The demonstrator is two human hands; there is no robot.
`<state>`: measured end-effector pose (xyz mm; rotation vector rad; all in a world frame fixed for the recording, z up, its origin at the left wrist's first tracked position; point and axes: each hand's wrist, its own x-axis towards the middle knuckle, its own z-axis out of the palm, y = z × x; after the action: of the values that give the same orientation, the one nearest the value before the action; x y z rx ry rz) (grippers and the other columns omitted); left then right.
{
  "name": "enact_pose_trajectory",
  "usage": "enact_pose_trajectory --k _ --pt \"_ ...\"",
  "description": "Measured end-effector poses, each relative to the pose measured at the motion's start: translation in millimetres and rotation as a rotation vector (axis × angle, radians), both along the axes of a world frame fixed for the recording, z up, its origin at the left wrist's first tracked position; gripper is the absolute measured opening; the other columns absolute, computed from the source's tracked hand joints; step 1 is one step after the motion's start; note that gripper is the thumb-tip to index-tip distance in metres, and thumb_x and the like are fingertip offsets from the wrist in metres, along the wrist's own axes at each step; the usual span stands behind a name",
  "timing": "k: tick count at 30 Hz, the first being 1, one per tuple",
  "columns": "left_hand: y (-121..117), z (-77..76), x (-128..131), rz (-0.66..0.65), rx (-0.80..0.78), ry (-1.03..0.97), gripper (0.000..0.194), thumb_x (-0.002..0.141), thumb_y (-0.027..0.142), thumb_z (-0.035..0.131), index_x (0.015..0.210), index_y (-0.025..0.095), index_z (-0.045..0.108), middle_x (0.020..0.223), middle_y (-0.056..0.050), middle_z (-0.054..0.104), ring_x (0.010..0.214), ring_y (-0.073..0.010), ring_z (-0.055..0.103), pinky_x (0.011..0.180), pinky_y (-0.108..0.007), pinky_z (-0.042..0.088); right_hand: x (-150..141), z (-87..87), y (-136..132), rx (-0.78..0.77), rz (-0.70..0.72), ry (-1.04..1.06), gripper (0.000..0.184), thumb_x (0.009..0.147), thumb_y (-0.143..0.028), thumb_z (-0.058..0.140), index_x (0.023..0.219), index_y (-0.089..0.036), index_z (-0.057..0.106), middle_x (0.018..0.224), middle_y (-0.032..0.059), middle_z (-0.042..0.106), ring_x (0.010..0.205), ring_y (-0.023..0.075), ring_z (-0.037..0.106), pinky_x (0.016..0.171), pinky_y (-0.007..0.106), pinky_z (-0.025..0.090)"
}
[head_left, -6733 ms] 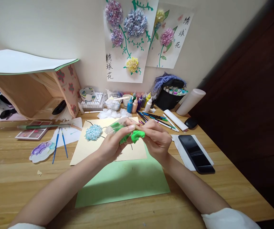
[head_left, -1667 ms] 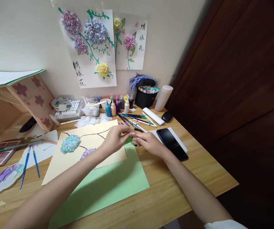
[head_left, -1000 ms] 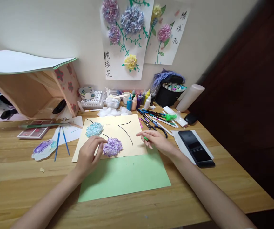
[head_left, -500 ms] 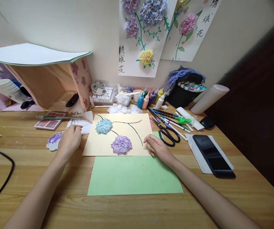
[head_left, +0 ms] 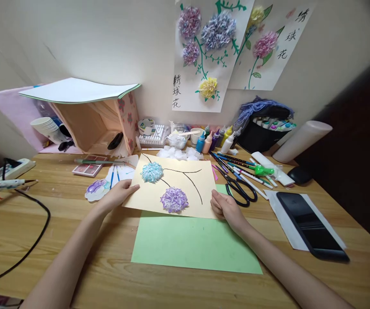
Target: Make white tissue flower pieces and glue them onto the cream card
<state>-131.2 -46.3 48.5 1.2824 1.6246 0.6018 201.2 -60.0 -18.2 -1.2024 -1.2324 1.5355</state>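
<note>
A cream sheet of paper (head_left: 175, 178) carries drawn black stems, a blue-white fluffy flower (head_left: 151, 172) at its upper left and a purple-white fluffy flower (head_left: 174, 200) near its lower edge. My left hand (head_left: 119, 194) grips the sheet's left edge, thumb on top. At the right edge my right hand (head_left: 228, 209) pinches the paper, its fingers curled. The sheet appears slightly raised along its front edge. Beneath it lies a green sheet (head_left: 197, 244), partly covered. Left of my left hand sit a purple-stained palette (head_left: 97, 189) and two blue brushes (head_left: 115, 176) on white paper.
Black-handled scissors (head_left: 242, 192) and several pens (head_left: 236, 165) lie to the right, beside a black phone (head_left: 310, 225). Paint bottles (head_left: 215, 140) and cotton (head_left: 180, 153) stand behind the sheet. A glue gun (head_left: 4, 185) with a black cable is at far left.
My left hand has moved from beside the brushes to the sheet's left edge and taken hold. My right hand now grips the right edge. The whole view has shifted and two brushes show.
</note>
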Motion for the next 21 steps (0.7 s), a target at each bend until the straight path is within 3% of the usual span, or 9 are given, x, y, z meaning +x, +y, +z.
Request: enact_pose_trajectory --k 3,7,10,14,18,21 --pt "-7.0 -12.0 -18.8 0.015 0.057 -0.01 0.041 0.06 0.055 0.064 0.074 0.017 0.056 0.068 0.0 0.059 0.067 -0.0185 0.054 0.055 -0.024 0.039 0.6 2.1 0.3 -0.004 -0.002 0.057 0.043 0.082 -0.057 0.048 0.062 -0.02 0.039 0.043 -0.0104 0.023 0.036 0.0047 0.016 0.035 0.019 0.014" --pt "-13.7 -22.4 -48.2 0.046 0.067 0.055 0.042 0.062 0.058 0.061 0.069 0.017 0.053 0.064 0.003 0.054 0.059 -0.0135 0.047 0.051 -0.022 0.034 1.1 4.9 1.0 0.083 0.083 0.065 0.027 0.085 -0.045 0.051 0.092 -0.018 0.054 0.054 -0.0058 0.043 0.049 0.0085 0.039 0.049 0.022 0.037" --pt "-16.8 -19.1 -51.2 0.061 0.049 0.074 0.042 0.063 0.058 0.061 0.064 0.018 0.05 0.06 0.004 0.05 0.055 -0.012 0.044 0.049 -0.021 0.031 2.6 3.5 2.2 0.085 0.095 0.04 0.029 0.085 -0.041 0.053 0.1 -0.017 0.057 0.06 -0.0038 0.046 0.052 0.0082 0.039 0.049 0.021 0.032" --pt "-20.6 -11.9 -35.2 0.035 -0.011 0.026 0.044 0.064 0.06 0.059 0.072 0.016 0.056 0.064 0.002 0.055 0.057 -0.0134 0.046 0.05 -0.022 0.032 5.0 1.2 2.1 0.054 0.114 0.026 0.04 0.087 -0.05 0.045 0.086 -0.014 0.063 0.047 -0.0081 0.026 0.042 0.0064 0.018 0.043 0.023 0.012" --pt "-21.8 -16.8 -27.2 0.045 0.084 0.076 0.045 0.07 0.06 0.054 0.075 0.016 0.058 0.066 0.001 0.057 0.06 -0.0152 0.048 0.053 -0.023 0.034 4.3 2.6 -0.9 0.069 0.137 -0.018 0.055 0.088 -0.056 0.037 0.056 -0.015 0.055 0.041 -0.0074 0.021 0.04 0.0069 0.014 0.044 0.025 0.01" --pt "-20.7 -25.1 -25.5 0.091 0.225 0.22 0.045 0.077 0.059 0.045 0.078 0.017 0.059 0.073 -0.001 0.061 0.073 -0.0197 0.054 0.063 -0.026 0.04 2.8 3.1 -2.4 0.074 0.109 -0.069 0.054 0.087 -0.057 0.036 0.054 -0.017 0.05 0.04 -0.0075 0.02 0.04 0.0076 0.016 0.044 0.025 0.012"
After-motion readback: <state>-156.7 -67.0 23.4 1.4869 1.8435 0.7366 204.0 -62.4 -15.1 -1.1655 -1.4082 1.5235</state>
